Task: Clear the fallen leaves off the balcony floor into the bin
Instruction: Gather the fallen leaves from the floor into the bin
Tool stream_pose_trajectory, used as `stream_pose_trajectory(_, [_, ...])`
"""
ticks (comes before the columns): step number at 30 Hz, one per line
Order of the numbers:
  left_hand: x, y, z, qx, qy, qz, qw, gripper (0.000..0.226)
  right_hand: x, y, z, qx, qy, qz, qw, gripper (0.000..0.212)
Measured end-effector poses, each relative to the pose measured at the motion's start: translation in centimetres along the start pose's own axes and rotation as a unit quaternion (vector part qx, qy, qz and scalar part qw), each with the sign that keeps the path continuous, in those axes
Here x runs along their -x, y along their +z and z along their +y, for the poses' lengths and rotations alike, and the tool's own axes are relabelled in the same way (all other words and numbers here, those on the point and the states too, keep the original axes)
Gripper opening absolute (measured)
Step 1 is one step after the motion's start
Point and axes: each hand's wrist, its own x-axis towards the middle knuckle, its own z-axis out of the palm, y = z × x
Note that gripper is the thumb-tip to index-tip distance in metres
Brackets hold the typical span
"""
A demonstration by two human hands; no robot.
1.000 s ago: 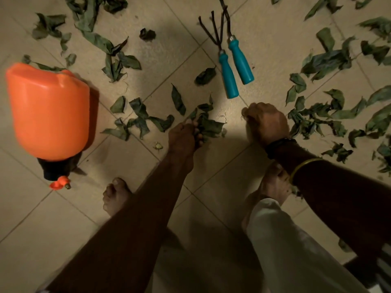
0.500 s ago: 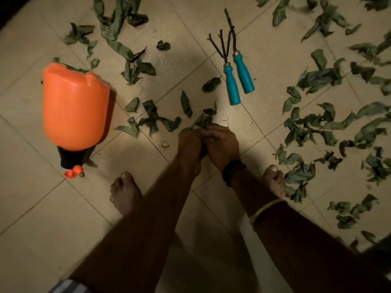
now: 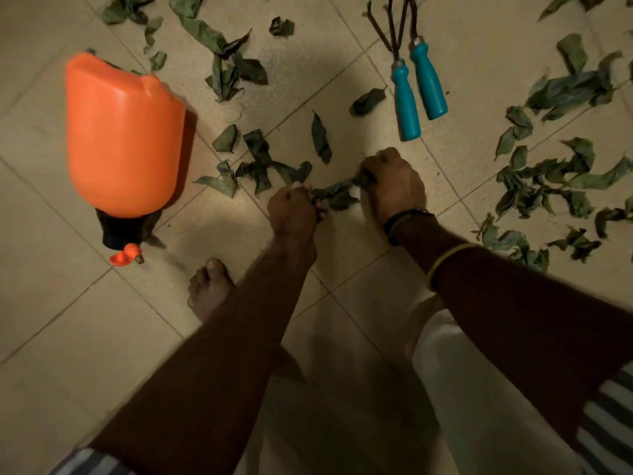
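Hands low over the tiled floor (image 3: 342, 303), both gripping one bunch of leaves (image 3: 337, 197) stretched between them at frame centre. Left hand (image 3: 293, 210) has fingers curled around the bunch's 8 o'clock end; right hand (image 3: 394, 181) has its grip closed on the 2 o'clock end. Bunch sits just above or on the tile, cannot tell which.

More loose leaves (image 3: 260, 162) lie scattered at 10 o'clock of the hands, touching each other in a small cluster. Big spread of leaves (image 3: 548, 180) at 3 o'clock, well apart from the hands. Further leaves (image 3: 222, 66) near the top edge at 11 o'clock.

Orange sprayer bottle (image 3: 123, 132) lies on its side at 9 o'clock, black neck and orange nozzle pointing to 6. Two teal-handled garden tools (image 3: 416, 87) lie side by side at 1 o'clock, just beyond the right hand, prongs toward 12. Bare foot (image 3: 209, 289) at 7 o'clock beside the left forearm. Dark band and yellow bangle (image 3: 442, 262) on the right wrist. Bin not in frame.
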Motion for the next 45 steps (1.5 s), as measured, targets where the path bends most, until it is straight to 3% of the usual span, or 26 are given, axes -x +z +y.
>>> stream_pose_trajectory(3, [0.4,-0.9,-0.3,0.022,-0.005,-0.025,0.999,0.019,0.1,0.1,0.3,-0.153,0.133,0.035,0.979,0.010])
stream_pose_trajectory(6, [1.2,-0.6,-0.1,0.027,-0.024,-0.039,0.999,0.018,1.3,-1.2,-0.9,-0.404,0.280,0.041,0.870,0.015])
stream_pose_trajectory(7, [1.6,-0.2,0.1,0.017,-0.029,-0.045,0.998,0.019,1.9,-1.6,-1.7,-0.452,0.288,0.027,0.844,0.016])
stream_pose_trajectory(9, [2.3,0.8,0.4,-0.008,-0.031,-0.073,0.997,0.025,3.4,-1.9,-3.8,-0.493,0.273,0.003,0.826,0.024])
stream_pose_trajectory(11, [3.2,1.6,0.7,-0.011,-0.040,-0.092,0.995,0.033,4.6,-2.0,-6.0,-0.478,0.237,0.016,0.846,0.025])
stream_pose_trajectory(14, [3.6,1.6,1.6,0.036,-0.068,-0.108,0.991,0.037,5.0,-2.3,-8.3,-0.334,0.165,0.062,0.926,0.018])
stream_pose_trajectory(16, [3.5,1.0,2.2,0.063,-0.067,-0.089,0.992,0.033,4.9,-2.6,-8.8,-0.283,0.119,0.037,0.951,0.019])
stream_pose_trajectory(20, [2.2,0.1,3.1,0.063,-0.070,-0.065,0.993,0.030,5.6,-2.8,-8.8,-0.327,0.057,-0.073,0.940,0.042])
stream_pose_trajectory(26, [1.6,0.9,2.9,0.064,-0.095,-0.030,0.993,0.031,5.0,-3.4,-7.6,-0.282,-0.044,-0.086,0.955,0.047])
stream_pose_trajectory(29, [0.8,0.4,3.2,0.096,-0.111,-0.005,0.989,0.030,4.5,-4.5,-5.3,-0.409,0.017,-0.069,0.910,0.046])
stream_pose_trajectory(31, [0.1,-0.4,3.7,0.106,-0.109,0.006,0.988,0.020,4.2,-4.3,-2.9,-0.444,0.099,0.012,0.890,0.038])
stream_pose_trajectory(33, [-0.6,-1.2,3.8,0.104,-0.099,0.009,0.990,0.018,3.9,-3.1,-0.3,-0.342,0.171,0.070,0.921,0.029])
stream_pose_trajectory(35, [-1.0,-1.7,3.7,0.097,-0.085,0.005,0.992,0.019,3.8,-1.6,1.4,-0.214,0.199,0.047,0.955,0.026])
stream_pose_trajectory(37, [-1.3,-1.8,3.7,0.094,-0.075,-0.005,0.993,0.020,3.6,-0.2,2.1,-0.115,0.136,0.013,0.984,0.029])
stream_pose_trajectory(39, [-1.7,-2.0,3.6,0.087,-0.066,-0.010,0.994,0.020,2.8,0.8,2.1,-0.054,0.078,0.014,0.995,0.018])
stream_pose_trajectory(40, [-1.9,-2.1,3.5,0.083,-0.063,-0.013,0.994,0.019,2.4,1.3,2.0,-0.039,0.073,0.022,0.996,0.013])
stream_pose_trajectory(42, [-2.3,-2.4,3.1,0.073,-0.056,-0.018,0.996,0.018,2.1,2.1,1.3,-0.052,0.129,0.032,0.990,0.023])
stream_pose_trajectory(45, [-2.0,-2.5,2.4,0.074,-0.057,-0.018,0.995,0.020,3.5,2.4,-0.3,-0.155,0.184,0.085,0.967,0.022])
